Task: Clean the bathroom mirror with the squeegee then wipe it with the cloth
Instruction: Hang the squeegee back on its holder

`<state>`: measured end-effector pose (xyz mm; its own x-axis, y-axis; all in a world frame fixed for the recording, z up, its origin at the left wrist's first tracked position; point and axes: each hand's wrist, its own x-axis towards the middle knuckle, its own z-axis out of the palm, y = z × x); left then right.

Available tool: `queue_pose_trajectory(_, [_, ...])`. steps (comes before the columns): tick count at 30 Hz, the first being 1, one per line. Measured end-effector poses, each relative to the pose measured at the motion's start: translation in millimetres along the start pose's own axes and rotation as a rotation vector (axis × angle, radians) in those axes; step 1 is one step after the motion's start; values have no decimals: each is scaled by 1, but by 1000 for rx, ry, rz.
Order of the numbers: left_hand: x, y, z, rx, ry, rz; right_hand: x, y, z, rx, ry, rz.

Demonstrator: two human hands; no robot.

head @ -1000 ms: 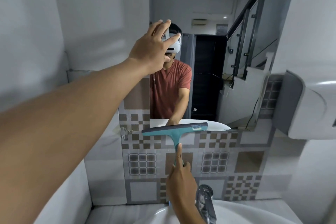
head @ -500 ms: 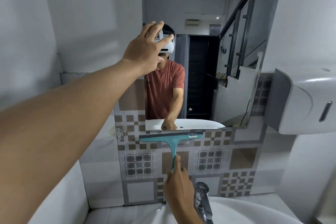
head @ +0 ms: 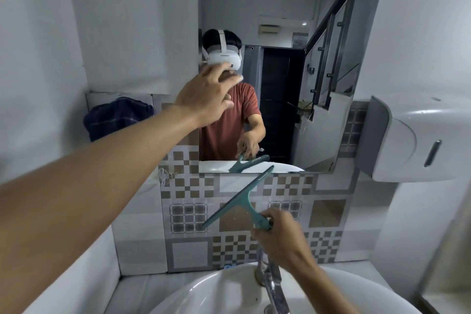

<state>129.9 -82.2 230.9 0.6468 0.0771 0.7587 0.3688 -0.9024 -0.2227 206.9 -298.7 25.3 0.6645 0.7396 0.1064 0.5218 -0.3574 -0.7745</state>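
Observation:
The mirror [head: 275,7] hangs on the wall above the patterned tiles. My right hand [head: 279,234] grips the handle of a teal squeegee [head: 237,201], whose blade is tilted diagonally in front of the tiles, its upper tip just below the mirror's bottom edge. My left hand [head: 207,95] is stretched out with fingers spread at the mirror's left edge, holding nothing. A dark blue cloth [head: 114,118] lies bunched on the ledge to the left of the mirror, partly hidden by my left forearm.
A white basin [head: 204,293] with a chrome tap [head: 272,285] sits below my right hand. A white wall dispenser [head: 413,140] juts out at the right. Walls close in at the left.
The squeegee has come down off the mirror's bottom edge and tilted from level to diagonal. My left hand has dropped lower on the mirror. The view has shifted, showing the cloth.

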Motion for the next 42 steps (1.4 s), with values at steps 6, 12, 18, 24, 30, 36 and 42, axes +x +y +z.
queue_pose_trajectory(6, [-60,70,4,-407,-266,-22,-6,-30,-81,-87,-128,-25])
queue_pose_trajectory(12, [-85,123,7,-561,-446,-37,-2,-58,-134,-260,-211,-105])
queue_pose_trajectory(18, [-87,133,3,-629,-495,-132,2,-65,-157,-279,-315,-148])
queue_pose_trajectory(24, [-97,133,-1,-630,-517,-217,9,-67,-171,-83,-396,-158])
queue_pose_trajectory(30, [-112,121,-3,-687,-471,-390,13,-70,-151,209,-228,-215])
queue_pose_trajectory(36, [-125,98,-16,-754,-446,-564,23,-88,-108,399,-116,-330])
queue_pose_trajectory(42, [-143,80,-23,-884,-272,-697,34,-110,-58,449,-135,-422])
